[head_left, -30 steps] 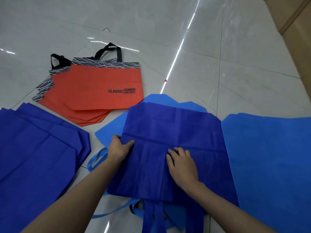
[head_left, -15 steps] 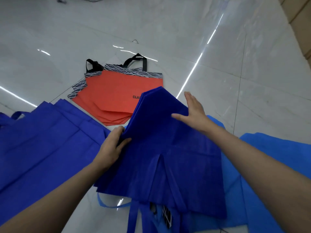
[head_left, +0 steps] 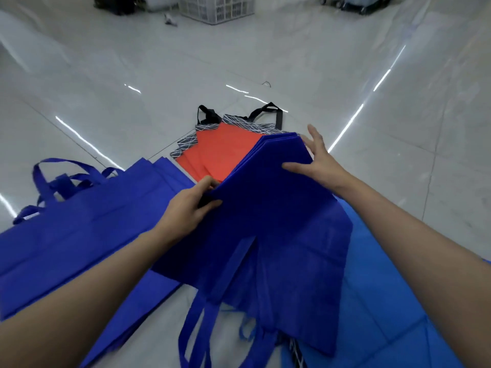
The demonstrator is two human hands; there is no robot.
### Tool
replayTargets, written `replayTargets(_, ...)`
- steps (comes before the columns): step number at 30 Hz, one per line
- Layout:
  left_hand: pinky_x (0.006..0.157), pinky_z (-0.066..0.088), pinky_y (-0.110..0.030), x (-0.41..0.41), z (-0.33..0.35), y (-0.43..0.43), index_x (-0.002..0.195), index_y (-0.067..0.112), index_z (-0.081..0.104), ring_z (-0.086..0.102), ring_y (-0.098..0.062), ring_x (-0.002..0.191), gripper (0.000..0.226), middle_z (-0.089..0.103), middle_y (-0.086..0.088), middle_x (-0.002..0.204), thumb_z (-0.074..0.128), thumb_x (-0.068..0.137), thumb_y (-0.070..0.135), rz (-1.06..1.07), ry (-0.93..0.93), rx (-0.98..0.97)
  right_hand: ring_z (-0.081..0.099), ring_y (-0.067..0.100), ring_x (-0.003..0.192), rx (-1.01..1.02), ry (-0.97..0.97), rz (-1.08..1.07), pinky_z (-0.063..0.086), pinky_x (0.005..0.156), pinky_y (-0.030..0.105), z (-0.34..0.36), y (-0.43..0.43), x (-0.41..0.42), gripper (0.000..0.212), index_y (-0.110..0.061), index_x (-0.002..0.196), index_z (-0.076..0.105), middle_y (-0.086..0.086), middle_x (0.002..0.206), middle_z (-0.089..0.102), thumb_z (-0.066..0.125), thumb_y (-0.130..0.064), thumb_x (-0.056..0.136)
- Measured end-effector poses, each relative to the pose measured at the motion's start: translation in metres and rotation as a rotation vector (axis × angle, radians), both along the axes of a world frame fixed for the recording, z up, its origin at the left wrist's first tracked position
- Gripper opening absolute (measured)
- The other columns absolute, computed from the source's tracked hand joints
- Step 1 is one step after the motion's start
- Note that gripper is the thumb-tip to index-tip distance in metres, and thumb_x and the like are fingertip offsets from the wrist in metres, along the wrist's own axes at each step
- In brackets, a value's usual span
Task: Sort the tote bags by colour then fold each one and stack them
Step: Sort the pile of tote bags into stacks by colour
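Left hand (head_left: 190,208): pinching. My thumb lies on top and my curled fingers grip the left edge of a dark blue tote bag (head_left: 279,221), which is raised off the floor at its far end.

Survey from the left:

1. Pile of dark blue bags (head_left: 79,235), lying flat on the white tiled floor (head_left: 265,62), left of my left forearm. Their loop handles point away from me.
2. Stack of orange bags (head_left: 220,158) with patterned bands and black handles, on the floor beyond my left hand. The held bag's far corner hides part of it.
3. The held bag spans between my two hands, sloping down toward me. Its handles (head_left: 196,328) trail off the near edge.
4. Right hand (head_left: 321,160): spread, with straight fingers. It sits at the bag's far right corner with the thumb laid on the upper face and the fingers reaching past the edge (I cannot tell whether they press the back).
5. Light blue bags (head_left: 385,301), flat on the floor under my right forearm, partly beneath the held bag.

A white crate (head_left: 216,7) stands at the far edge of the floor.
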State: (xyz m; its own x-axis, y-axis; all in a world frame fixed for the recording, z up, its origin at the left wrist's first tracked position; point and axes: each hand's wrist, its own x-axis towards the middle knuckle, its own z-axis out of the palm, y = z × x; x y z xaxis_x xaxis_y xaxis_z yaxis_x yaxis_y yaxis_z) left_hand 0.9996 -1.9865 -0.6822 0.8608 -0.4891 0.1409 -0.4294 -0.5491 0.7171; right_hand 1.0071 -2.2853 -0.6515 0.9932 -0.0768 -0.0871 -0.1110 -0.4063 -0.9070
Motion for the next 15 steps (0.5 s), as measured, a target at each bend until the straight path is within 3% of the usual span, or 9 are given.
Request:
replayTargets(2, 0.078, 0.05, -0.047, 0.005, 0.008, 0.012, 0.105, 0.024, 0.046, 0.063, -0.019, 0.088, 0.018, 0.064, 0.007, 0.104, 0.057, 0.092, 0.028, 0.056, -0.021, 0.028, 0.06, 0.02, 0.113, 0.07, 0.044, 0.095, 0.051, 0.095, 0.037, 0.018, 0.013, 0.008, 0.065, -0.018, 0.137, 0.043, 0.0, 0.126, 0.059, 0.075, -0.025, 0.08)
replayTargets(5, 0.075, 0.048, -0.039, 0.008, 0.016, 0.031, 0.107, 0.019, 0.044, 0.06, -0.02, 0.089, 0.03, 0.063, 0.005, 0.105, 0.063, 0.087, 0.032, 0.268, -0.073, 0.072, 0.068, 0.027, 0.093, 0.027, 0.022, 0.135, 0.056, 0.083, 0.038, 0.036, 0.037, 0.011, 0.022, -0.007, 0.107, 0.067, 0.005, 0.098, 0.071, 0.068, -0.014, 0.086)
replayTargets(7, 0.079, 0.043, -0.035, 0.005, 0.021, 0.043, 0.117, 0.017, 0.044, 0.055, -0.02, 0.098, 0.046, 0.059, 0.004, 0.114, 0.067, 0.083, 0.037, 0.423, -0.15, 0.055, 0.069, 0.017, 0.078, -0.019, -0.037, 0.168, 0.056, 0.077, 0.035, 0.053, 0.055, 0.01, 0.012, -0.006, 0.096, 0.07, 0.001, 0.085, 0.073, 0.066, -0.014, 0.088)
replayTargets(10, 0.106, 0.033, -0.042, -0.001, 0.027, 0.066, 0.136, 0.012, 0.036, 0.041, -0.024, 0.122, 0.078, 0.045, -0.003, 0.136, 0.073, 0.075, 0.044, 0.643, -0.212, -0.036, 0.067, 0.012, 0.071, -0.039, -0.097, 0.222, 0.054, 0.071, 0.028, 0.088, 0.083, 0.013, 0.012, -0.003, 0.095, 0.07, 0.003, 0.082, 0.072, 0.063, -0.011, 0.089)
replayTargets(13, 0.112, 0.027, -0.042, -0.01, 0.029, 0.093, 0.143, 0.015, 0.026, 0.031, -0.022, 0.134, 0.095, 0.032, -0.002, 0.146, 0.074, 0.07, 0.052, 0.899, -0.033, -0.268, 0.066, 0.016, 0.072, -0.016, -0.109, 0.235, 0.054, 0.072, 0.032, 0.124, 0.109, 0.019, 0.011, -0.004, 0.092, 0.072, 0.011, 0.086, 0.073, 0.065, -0.01, 0.087)
replayTargets(15, 0.114, 0.025, -0.04, -0.02, 0.024, 0.114, 0.146, 0.016, 0.021, 0.026, -0.021, 0.137, 0.099, 0.025, -0.002, 0.15, 0.074, 0.07, 0.052, 0.904, 0.096, -0.351, 0.068, 0.016, 0.072, 0.074, -0.092, 0.225, 0.055, 0.071, 0.03, 0.141, 0.126, 0.023, 0.01, -0.015, 0.085, 0.074, 0.005, 0.083, 0.074, 0.066, -0.009, 0.085)
